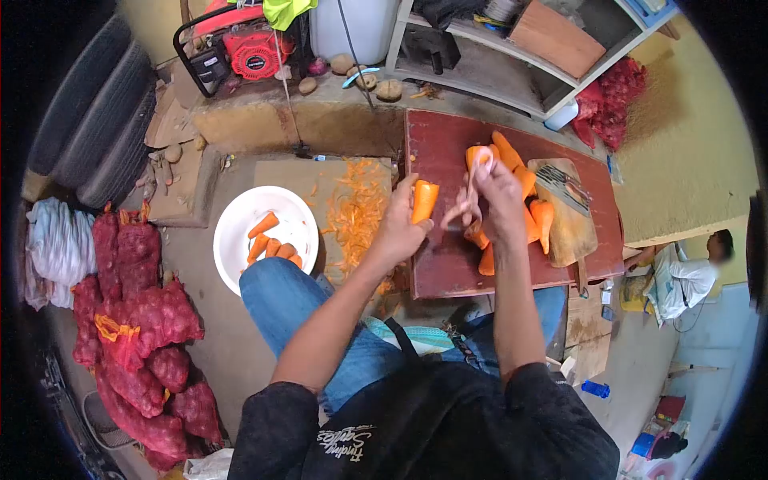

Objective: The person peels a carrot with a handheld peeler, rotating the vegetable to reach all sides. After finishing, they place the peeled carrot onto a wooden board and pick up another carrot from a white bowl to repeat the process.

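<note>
The left hand (398, 232) grips a carrot (425, 201) upright over the red board (436, 152); the right hand (496, 200) closes around a peeler (478, 172) (pile at two o'clock). Shave away from fingers.

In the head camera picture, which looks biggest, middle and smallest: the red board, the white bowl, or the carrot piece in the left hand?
1. Red board
2. White bowl
3. Carrot piece in the left hand

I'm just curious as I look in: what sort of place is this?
Probably a storeroom or back room used for vegetable prep: red mesh sacks heaped on the floor, a generator, and peeled carrots in a white bowl.
</note>
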Demonstrator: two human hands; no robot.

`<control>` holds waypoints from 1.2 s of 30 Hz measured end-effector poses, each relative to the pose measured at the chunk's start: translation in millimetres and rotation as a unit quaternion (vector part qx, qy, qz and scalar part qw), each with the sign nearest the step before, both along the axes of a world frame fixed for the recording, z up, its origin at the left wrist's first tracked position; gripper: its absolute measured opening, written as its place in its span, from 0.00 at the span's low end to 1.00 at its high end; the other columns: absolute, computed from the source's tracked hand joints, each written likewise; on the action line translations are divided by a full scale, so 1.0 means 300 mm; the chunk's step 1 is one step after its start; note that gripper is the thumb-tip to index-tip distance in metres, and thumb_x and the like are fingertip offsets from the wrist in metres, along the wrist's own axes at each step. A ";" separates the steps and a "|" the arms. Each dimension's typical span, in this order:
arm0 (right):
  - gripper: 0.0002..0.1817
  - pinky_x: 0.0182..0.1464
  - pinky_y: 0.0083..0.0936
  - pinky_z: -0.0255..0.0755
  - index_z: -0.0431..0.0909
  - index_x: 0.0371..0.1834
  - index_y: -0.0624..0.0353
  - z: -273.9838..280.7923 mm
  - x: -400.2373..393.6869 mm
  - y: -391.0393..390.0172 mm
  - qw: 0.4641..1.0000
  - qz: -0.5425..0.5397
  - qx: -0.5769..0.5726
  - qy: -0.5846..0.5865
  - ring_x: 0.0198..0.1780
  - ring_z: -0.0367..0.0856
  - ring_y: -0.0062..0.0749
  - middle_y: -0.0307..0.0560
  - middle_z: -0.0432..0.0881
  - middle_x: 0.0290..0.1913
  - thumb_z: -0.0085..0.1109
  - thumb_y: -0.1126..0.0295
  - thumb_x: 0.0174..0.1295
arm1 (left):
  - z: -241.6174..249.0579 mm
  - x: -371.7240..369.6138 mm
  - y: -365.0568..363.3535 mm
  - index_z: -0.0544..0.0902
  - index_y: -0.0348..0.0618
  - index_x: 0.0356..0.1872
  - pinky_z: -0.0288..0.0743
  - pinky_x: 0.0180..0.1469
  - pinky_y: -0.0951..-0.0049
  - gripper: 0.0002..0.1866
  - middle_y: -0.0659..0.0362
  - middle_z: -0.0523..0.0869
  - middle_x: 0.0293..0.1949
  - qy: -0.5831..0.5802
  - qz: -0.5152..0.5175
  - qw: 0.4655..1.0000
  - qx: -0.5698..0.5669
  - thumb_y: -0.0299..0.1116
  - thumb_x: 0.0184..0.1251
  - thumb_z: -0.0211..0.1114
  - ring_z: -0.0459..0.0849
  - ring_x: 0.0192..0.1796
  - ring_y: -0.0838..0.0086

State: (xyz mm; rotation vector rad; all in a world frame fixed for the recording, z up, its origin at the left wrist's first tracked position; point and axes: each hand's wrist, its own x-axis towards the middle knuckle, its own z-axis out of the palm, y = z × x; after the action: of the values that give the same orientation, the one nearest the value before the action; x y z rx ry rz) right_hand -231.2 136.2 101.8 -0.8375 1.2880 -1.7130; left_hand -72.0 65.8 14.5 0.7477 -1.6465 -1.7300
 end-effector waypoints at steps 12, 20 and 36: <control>0.11 0.16 0.17 0.69 0.73 0.43 0.60 -0.155 0.125 0.335 0.985 0.027 0.161 -0.051 0.18 0.78 0.22 0.44 0.82 0.25 0.60 0.64 0.71 | -0.029 -0.047 -0.059 0.79 0.41 0.60 0.71 0.64 0.58 0.26 0.47 0.80 0.60 -0.106 -0.008 0.933 -0.345 0.24 0.57 0.68 0.77 0.62 0.50; 0.10 0.18 0.17 0.71 0.73 0.42 0.61 -0.204 0.167 0.124 0.986 0.099 0.126 -0.037 0.18 0.78 0.23 0.43 0.81 0.25 0.56 0.65 0.74 | -0.084 0.043 -0.200 0.82 0.42 0.56 0.73 0.59 0.52 0.21 0.47 0.79 0.61 -0.391 0.078 0.769 -0.500 0.31 0.59 0.68 0.77 0.61 0.49; 0.15 0.15 0.20 0.79 0.73 0.51 0.59 -0.311 0.082 -0.336 0.969 0.158 0.084 -0.172 0.30 0.89 0.32 0.53 0.86 0.43 0.50 0.58 0.76 | 0.042 0.197 -0.275 0.79 0.39 0.58 0.73 0.65 0.55 0.28 0.39 0.71 0.67 -0.151 0.075 0.923 -0.347 0.13 0.51 0.59 0.74 0.66 0.42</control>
State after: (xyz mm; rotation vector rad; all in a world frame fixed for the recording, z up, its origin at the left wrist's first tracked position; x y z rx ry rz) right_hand -206.5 35.4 8.5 -0.5783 0.9879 -1.3986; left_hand -12.9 -16.9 27.2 0.7772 -2.1566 -0.8385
